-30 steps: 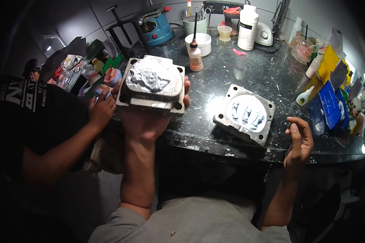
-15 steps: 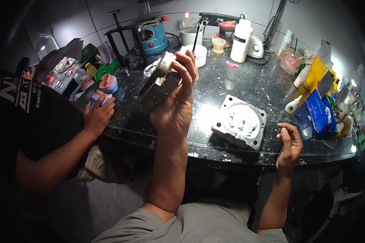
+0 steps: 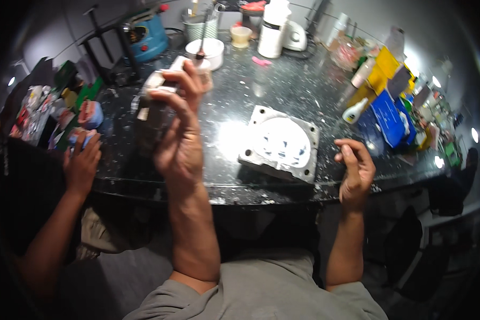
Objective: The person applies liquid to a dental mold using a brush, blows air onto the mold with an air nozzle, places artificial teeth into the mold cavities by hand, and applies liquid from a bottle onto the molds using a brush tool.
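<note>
My left hand (image 3: 178, 138), raised over the left half of the dark bench, grips a metal mould half (image 3: 152, 120) turned up on its side; the fingers wrap over it and its face is mostly hidden and blurred. A second metal mould half (image 3: 258, 114) lies right of it, its round white fill (image 3: 285, 130) face up with small dark hollows. My right hand (image 3: 346, 160) hovers just right of that one, fingers loosely bent and apart, holding nothing. Behind my left hand stands a small bottle (image 3: 204, 80) with a long dark stick on top.
A co-worker's hand (image 3: 81, 162) is at left beside pink-and-blue dental models (image 3: 89, 114) and clutter. Along the back stand a blue appliance (image 3: 144, 40), white tub (image 3: 208, 48), beige cup (image 3: 241, 34) and white bottle (image 3: 272, 32). Yellow and blue trays (image 3: 384, 114) crowd the right.
The mould half in my left hand has turned from face up onto its side and shifted left in view. The view has swung, moving the bench items leftward. My right hand stays apart from everything.
</note>
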Motion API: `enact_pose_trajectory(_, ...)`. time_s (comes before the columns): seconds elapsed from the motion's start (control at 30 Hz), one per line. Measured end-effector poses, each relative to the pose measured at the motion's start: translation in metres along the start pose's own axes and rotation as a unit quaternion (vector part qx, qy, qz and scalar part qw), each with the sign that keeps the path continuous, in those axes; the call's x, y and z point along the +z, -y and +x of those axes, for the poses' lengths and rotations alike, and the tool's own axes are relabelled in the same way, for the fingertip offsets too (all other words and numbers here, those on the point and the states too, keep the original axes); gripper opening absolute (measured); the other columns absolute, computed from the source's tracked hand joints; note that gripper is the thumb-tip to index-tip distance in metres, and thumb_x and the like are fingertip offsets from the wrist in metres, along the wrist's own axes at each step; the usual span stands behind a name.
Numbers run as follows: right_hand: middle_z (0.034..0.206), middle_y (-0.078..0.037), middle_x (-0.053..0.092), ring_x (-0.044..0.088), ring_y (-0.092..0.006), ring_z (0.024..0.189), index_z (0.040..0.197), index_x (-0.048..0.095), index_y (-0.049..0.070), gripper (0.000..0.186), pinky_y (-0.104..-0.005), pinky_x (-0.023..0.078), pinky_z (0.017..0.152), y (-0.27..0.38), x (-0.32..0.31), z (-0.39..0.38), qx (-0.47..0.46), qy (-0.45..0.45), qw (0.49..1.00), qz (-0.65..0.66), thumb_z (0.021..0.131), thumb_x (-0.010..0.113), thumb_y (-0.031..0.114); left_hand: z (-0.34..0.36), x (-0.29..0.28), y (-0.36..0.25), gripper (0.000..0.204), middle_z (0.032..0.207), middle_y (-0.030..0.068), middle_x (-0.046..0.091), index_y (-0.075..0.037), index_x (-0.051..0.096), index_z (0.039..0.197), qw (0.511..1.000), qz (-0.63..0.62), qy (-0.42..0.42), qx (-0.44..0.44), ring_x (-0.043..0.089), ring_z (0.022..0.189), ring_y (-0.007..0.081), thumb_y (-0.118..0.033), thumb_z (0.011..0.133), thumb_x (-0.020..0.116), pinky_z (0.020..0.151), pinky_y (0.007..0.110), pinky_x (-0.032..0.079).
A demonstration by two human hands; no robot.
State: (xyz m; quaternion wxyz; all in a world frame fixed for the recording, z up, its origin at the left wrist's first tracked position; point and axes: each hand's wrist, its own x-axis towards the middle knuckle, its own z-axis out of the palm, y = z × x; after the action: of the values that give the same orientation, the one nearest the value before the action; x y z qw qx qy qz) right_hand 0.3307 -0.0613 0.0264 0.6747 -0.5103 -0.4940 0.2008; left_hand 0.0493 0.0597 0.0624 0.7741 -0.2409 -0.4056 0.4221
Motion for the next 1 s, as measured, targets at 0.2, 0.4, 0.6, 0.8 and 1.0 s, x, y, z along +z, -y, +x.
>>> enact_pose_trajectory(0.2, 0.102, -0.005, 0.072, 0.06, -0.0072, 0.084, 0.107, 0.073, -0.001, 0.017, -0.0225, 0.047, 0.08, 0.0007, -0.0017, -0.0001, -0.005, 0.011, 1.0, -0.002, 0.102, 0.061, 0.01, -0.0034, 0.0021, -0.0006, 0.083, 0.157, 0.021, 0.024, -0.01, 0.013, 0.162, 0.997, 0.071, 0.036, 0.009, 0.051, 0.13, 0.037, -0.012, 0.095, 0.063, 0.097, 0.054, 0.063)
enact_pose_trajectory(0.4, 0.102, -0.005, 0.072, 0.059, -0.0071, 0.083, 0.107, 0.073, -0.002, 0.017, -0.0225, 0.048, 0.079, 0.0018, 0.0002, 0.0008, -0.001, 0.013, 1.0, 0.006, 0.101, 0.062, 0.01, -0.0049, 0.0001, 0.0005, 0.085, 0.159, 0.0174, 0.022, -0.01, 0.011, 0.162, 0.995, 0.077, 0.064, 0.011, 0.049, 0.132, 0.0355, -0.014, 0.096, 0.064, 0.1, 0.055, 0.061)
enact_pose_trajectory(0.6, 0.1, -0.005, 0.072, 0.06, -0.0071, 0.083, 0.107, 0.073, -0.001, 0.016, -0.0228, 0.048, 0.079, 0.002, -0.0001, -0.0003, -0.001, 0.01, 1.0, -0.003, 0.101, 0.062, 0.01, -0.005, -0.0001, 0.0015, 0.087, 0.157, 0.0169, 0.022, -0.009, 0.01, 0.161, 0.994, 0.102, 0.035, 0.029, 0.048, 0.133, 0.035, -0.007, 0.093, 0.065, 0.1, 0.054, 0.062)
enact_pose_trajectory(0.8, 0.1, -0.007, 0.072, 0.06, -0.0084, 0.083, 0.106, 0.073, -0.002, 0.017, -0.0238, 0.048, 0.08, 0.0023, -0.0013, -0.0017, 0.002, 0.013, 1.0, -0.002, 0.101, 0.062, 0.01, -0.0057, -0.0047, 0.0019, 0.087, 0.155, 0.0191, 0.023, -0.007, 0.008, 0.161, 0.994, 0.101, 0.032, 0.034, 0.048, 0.132, 0.0343, 0.0, 0.093, 0.061, 0.099, 0.052, 0.062)
enact_pose_trajectory(1.0, 0.101, -0.007, 0.072, 0.059, -0.0086, 0.083, 0.106, 0.073, -0.002, 0.016, -0.0238, 0.048, 0.079, 0.0025, 0.0001, -0.0016, -0.003, 0.018, 1.0, -0.016, 0.1, 0.061, 0.007, -0.0061, -0.0055, -0.002, 0.089, 0.154, 0.0207, 0.024, -0.003, 0.005, 0.16, 0.996, 0.086, 0.007, 0.023, 0.047, 0.133, 0.0349, 0.001, 0.092, 0.063, 0.102, 0.052, 0.06)
